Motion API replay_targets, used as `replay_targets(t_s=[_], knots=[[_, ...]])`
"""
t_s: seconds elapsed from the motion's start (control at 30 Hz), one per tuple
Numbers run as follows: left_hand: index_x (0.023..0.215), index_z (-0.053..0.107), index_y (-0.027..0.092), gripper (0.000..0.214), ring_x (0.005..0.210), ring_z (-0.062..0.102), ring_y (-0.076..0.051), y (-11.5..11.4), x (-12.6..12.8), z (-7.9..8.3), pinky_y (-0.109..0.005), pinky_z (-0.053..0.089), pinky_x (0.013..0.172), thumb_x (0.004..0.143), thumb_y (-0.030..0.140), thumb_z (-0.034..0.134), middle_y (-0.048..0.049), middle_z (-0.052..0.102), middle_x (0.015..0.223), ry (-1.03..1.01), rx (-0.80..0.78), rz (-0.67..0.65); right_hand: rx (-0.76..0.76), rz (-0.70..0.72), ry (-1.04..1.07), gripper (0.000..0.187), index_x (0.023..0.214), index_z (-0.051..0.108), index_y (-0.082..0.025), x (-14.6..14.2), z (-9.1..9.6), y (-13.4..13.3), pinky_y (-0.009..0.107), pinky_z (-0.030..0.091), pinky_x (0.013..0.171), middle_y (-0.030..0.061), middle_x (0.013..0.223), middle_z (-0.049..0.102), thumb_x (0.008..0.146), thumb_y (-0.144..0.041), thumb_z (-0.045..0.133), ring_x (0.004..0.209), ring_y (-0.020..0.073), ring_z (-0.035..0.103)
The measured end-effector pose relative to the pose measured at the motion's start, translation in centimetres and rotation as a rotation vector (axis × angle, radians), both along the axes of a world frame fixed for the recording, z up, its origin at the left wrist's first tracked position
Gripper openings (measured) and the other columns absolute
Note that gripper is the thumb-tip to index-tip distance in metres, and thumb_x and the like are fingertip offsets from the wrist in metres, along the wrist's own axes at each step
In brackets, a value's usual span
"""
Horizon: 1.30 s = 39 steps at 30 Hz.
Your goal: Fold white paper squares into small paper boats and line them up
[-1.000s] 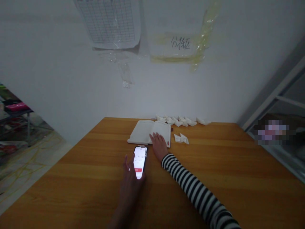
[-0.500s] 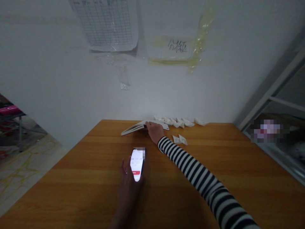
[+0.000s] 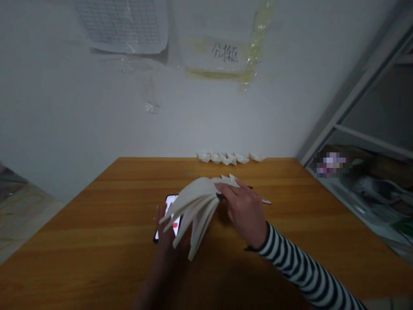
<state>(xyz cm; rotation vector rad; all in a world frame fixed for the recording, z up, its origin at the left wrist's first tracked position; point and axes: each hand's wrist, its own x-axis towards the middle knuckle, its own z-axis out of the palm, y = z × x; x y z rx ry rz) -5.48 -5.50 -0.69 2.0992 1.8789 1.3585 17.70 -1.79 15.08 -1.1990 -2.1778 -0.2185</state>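
Observation:
My right hand [image 3: 244, 211], in a black-and-white striped sleeve, grips a white notebook [image 3: 193, 206] by its spine and holds it above the wooden table [image 3: 97, 224], its pages fanning open to the left. My left hand [image 3: 164, 241] rests on the table with fingers around a lit phone [image 3: 169, 215], which the notebook partly covers. A small folded white paper [image 3: 229, 178] pokes out just behind the notebook.
A row of several folded white paper pieces [image 3: 226, 157] lies along the table's far edge at the wall. Papers are taped to the wall above. A metal shelf frame [image 3: 355, 129] with items stands at the right.
My right hand lifted the notebook from the far side and brought it toward me, over the phone, pages now fanned. The view shifted rightward.

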Motion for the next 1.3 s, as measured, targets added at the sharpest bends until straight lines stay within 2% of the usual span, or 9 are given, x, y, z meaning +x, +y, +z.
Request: replay_targets(t_s=[0.2, 0.37, 0.53, 0.73, 0.9, 1.0, 1.07, 1.17, 1.3], knots=[[0.145, 0.040, 0.027, 0.058, 0.136, 0.049, -0.030, -4.4, 3.6, 2.3, -0.050, 0.045, 0.111, 0.092, 0.036, 0.061, -0.0108, 0.058, 0.141, -0.164, -0.053, -0.314, 0.067, -0.068, 0.051, 0.057, 0.129, 0.061, -0.017, 4.3, -5.8, -6.3, 0.041, 0.048, 0.108, 0.0069, 0.125, 0.071, 0.082, 0.005, 0.037, 0.113, 0.0180, 0.068], [0.138, 0.052, 0.029, 0.039, 0.124, 0.061, -0.020, -4.7, 2.0, 3.0, -0.037, 0.048, 0.109, 0.100, 0.034, 0.045, -0.0062, 0.068, 0.130, 0.110, 0.103, -0.625, 0.038, 0.007, -0.068, 0.056, 0.139, 0.053, -0.019, 7.3, -10.2, -9.8, 0.037, 0.049, 0.109, 0.0044, 0.135, 0.065, 0.090, 0.002, 0.037, 0.128, 0.0172, 0.058], [0.147, 0.043, 0.026, 0.053, 0.130, 0.055, -0.017, -4.9, 0.3, 2.7, -0.032, 0.046, 0.109, 0.096, 0.012, 0.039, -0.0041, 0.062, 0.139, 0.458, 0.066, -0.680, -0.033, 0.112, -0.212, 0.053, 0.147, 0.044, -0.020, 8.2, -13.3, -11.1, 0.034, 0.050, 0.109, 0.0043, 0.147, 0.053, 0.097, -0.006, 0.035, 0.140, 0.0194, 0.045], [0.156, 0.021, 0.030, 0.084, 0.144, 0.037, -0.027, -5.3, 1.7, 0.8, -0.047, 0.043, 0.111, 0.084, 0.002, 0.055, -0.0081, 0.035, 0.158, 0.754, -0.170, -0.589, -0.104, 0.171, -0.211, 0.054, 0.147, 0.043, -0.022, 6.7, -17.5, -9.4, 0.039, 0.048, 0.111, 0.0075, 0.153, 0.046, 0.096, -0.006, 0.044, 0.145, 0.0213, 0.037], [0.158, 0.012, 0.025, 0.116, 0.147, 0.026, -0.035, -4.6, 5.7, -0.4, -0.051, 0.040, 0.112, 0.067, 0.028, 0.085, -0.0185, 0.020, 0.162, 0.761, -0.278, -0.547, -0.393, 0.247, -0.198, 0.067, 0.149, 0.039, -0.027, 7.0, -14.5, -7.2, 0.041, 0.036, 0.118, 0.0064, 0.158, 0.037, 0.088, -0.005, 0.058, 0.148, 0.0183, 0.030], [0.158, 0.013, 0.019, 0.119, 0.147, 0.020, -0.041, -3.9, 8.4, -1.0, -0.058, 0.036, 0.112, 0.065, 0.039, 0.085, -0.0228, 0.018, 0.161, 0.778, -0.269, -0.501, -0.520, 0.421, -0.111, 0.042, 0.129, 0.062, -0.026, 8.5, -10.4, -4.1, 0.042, 0.039, 0.116, 0.0068, 0.146, 0.055, 0.088, -0.028, 0.068, 0.139, 0.0219, 0.047], [0.158, 0.015, 0.020, 0.105, 0.149, 0.015, -0.040, -3.6, 9.6, -1.5, -0.061, 0.030, 0.114, 0.074, 0.035, 0.077, -0.0210, 0.015, 0.162, 0.788, -0.234, -0.450, -0.545, 0.278, 0.031, 0.020, 0.109, 0.073, -0.025, 9.4, -8.1, -0.5, 0.035, 0.050, 0.102, 0.0048, 0.124, 0.071, 0.094, -0.027, 0.058, 0.116, 0.0186, 0.065], [0.157, 0.020, 0.026, 0.090, 0.150, 0.015, -0.041, -3.6, 10.5, -2.1, -0.068, 0.021, 0.114, 0.080, 0.030, 0.069, -0.0182, 0.017, 0.163, 0.777, -0.157, -0.383, -0.487, -0.069, 0.156, 0.024, 0.105, 0.074, -0.020, 9.4, -5.9, 6.4, 0.028, 0.054, 0.082, 0.0056, 0.100, 0.078, 0.098, -0.028, 0.052, 0.088, 0.0168, 0.072], [0.155, 0.027, 0.028, 0.086, 0.150, 0.016, -0.041, -3.9, 10.8, -2.1, -0.069, 0.017, 0.114, 0.079, 0.031, 0.069, -0.0179, 0.022, 0.163, 0.769, -0.135, -0.366, -0.568, -0.261, -0.103, 0.022, 0.104, 0.074, -0.016, 7.4, -5.5, 14.6, 0.026, 0.049, 0.084, 0.0091, 0.105, 0.076, 0.093, -0.026, 0.058, 0.096, 0.0191, 0.068]])
